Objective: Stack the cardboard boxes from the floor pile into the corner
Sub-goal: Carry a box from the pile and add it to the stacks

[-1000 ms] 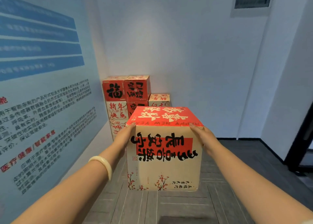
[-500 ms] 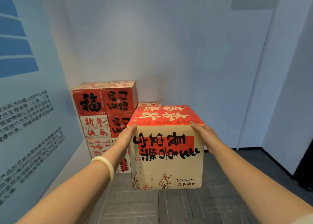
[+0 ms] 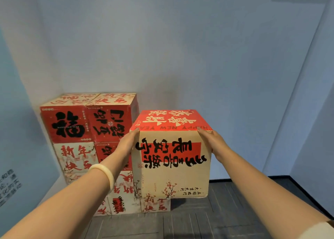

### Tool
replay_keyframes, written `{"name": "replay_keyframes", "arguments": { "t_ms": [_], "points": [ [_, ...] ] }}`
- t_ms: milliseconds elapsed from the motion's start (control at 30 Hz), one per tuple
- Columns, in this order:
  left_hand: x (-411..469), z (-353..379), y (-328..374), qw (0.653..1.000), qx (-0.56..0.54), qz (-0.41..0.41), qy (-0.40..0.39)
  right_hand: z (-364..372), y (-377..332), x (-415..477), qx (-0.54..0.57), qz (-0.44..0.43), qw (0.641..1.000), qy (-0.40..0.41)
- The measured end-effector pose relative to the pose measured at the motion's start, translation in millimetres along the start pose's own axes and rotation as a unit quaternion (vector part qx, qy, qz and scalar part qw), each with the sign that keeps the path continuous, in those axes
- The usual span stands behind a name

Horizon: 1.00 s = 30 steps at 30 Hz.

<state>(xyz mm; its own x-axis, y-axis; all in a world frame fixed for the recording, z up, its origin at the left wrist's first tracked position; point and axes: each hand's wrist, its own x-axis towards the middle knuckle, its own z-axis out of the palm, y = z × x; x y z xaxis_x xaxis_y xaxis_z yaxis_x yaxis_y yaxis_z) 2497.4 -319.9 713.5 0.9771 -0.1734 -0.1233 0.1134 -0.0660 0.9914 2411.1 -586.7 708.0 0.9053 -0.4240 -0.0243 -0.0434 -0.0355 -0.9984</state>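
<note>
Carried box: I see the cardboard box (image 3: pixel 171 166) held up off the floor in front of me. It has a red top with white characters and a cream front with a red band, and its black brush characters are upside down.
Left hand: my left hand (image 3: pixel 129 142) lies flat against the box's left side, fingers straight, tips at the top edge. It presses and is not curled round anything.
Right hand: my right hand (image 3: pixel 210 142) mirrors it on the right side, palm flat, fingers extended up to the top edge.
Bangle: a pale bangle (image 3: pixel 104 173) sits on my left wrist.
Corner stack: red-and-cream boxes (image 3: pixel 86 126) stand in tall columns tight in the corner.
Low box: one low box (image 3: pixel 155 205) sits on the floor at the stack's right end.
Where the carried box is: just right of the tall columns and above the low box. I cannot tell whether it touches either.
Floor: dark grey planks (image 3: pixel 198 220).
Walls: a pale back wall (image 3: pixel 180 57), and a left wall (image 3: pixel 10 184) with printed text.
</note>
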Motion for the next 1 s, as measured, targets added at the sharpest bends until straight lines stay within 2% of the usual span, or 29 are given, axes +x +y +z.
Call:
{"name": "replay_keyframes", "arguments": {
  "t_ms": [233,400,733,1000],
  "points": [
    [166.9,9.3,53.4,0.999,0.015,0.016,-0.045,24.9,-28.2,148.4,-0.001,-0.016,0.998,0.054],
    [252.4,23.6,76.9,0.997,0.018,0.024,-0.065,37.1,-36.1,238.1,0.002,-0.018,0.998,0.06],
    [382.9,38.1,57.9,0.999,-0.022,0.012,0.02,64.6,-17.8,401.2,0.018,-0.011,1.0,-0.012],
    [441.7,38.4,33.9,0.998,-0.041,-0.001,0.049,81.8,15.6,473.2,0.017,0.017,0.999,-0.048]
  ]
}}
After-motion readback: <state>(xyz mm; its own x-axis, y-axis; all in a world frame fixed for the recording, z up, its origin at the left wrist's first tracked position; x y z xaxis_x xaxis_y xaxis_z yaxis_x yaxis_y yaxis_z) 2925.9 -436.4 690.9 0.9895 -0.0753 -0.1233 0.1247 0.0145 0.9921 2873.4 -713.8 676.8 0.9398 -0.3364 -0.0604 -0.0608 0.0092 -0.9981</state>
